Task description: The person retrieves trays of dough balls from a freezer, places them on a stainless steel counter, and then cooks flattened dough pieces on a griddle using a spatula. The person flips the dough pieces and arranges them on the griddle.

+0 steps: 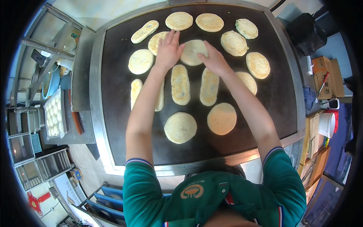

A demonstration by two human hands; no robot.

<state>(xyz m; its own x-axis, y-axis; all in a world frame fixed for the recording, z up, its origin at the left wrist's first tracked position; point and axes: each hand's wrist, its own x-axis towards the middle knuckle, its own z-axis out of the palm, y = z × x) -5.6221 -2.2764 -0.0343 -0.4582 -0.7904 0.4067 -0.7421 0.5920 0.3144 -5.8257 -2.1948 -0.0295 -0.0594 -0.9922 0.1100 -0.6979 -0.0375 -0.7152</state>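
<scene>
Out at the far left, a tray (64, 118) of pale dough balls on a grey bench (86, 129), with a reddish-brown rod (77, 123) just beside it. Then straight on to the dark griddle (118, 145), metal-edged and well stocked: a browned oval bread (145, 31) up top, a plain round bread (141, 61) below, and lower still, two long breads partly hidden by the left forearm (143, 108). And here, the left grip (169, 52)! Palm down, spread, fingers reaching forward over the right side of a speckled bread (154, 44), thumb stretched out rightward. Just past that thumb, the main attraction: a pale round bread (193, 53), lying in the upper middle of the griddle, between both hands. Straight below, a pair of browned long breads side by side, then two rounds near the front, one pale, one orange-tinted. On to the right grip (215, 61), at the bread's right edge, thumb over the top face, apart from the fingers; pinching or merely touching, cannot tell. Further right, more rounds, including a green-tinged bread (247, 28) near the far corner. Finally, beyond the metal edge, a cardboard box (322, 75) and a white bucket (326, 123).
</scene>
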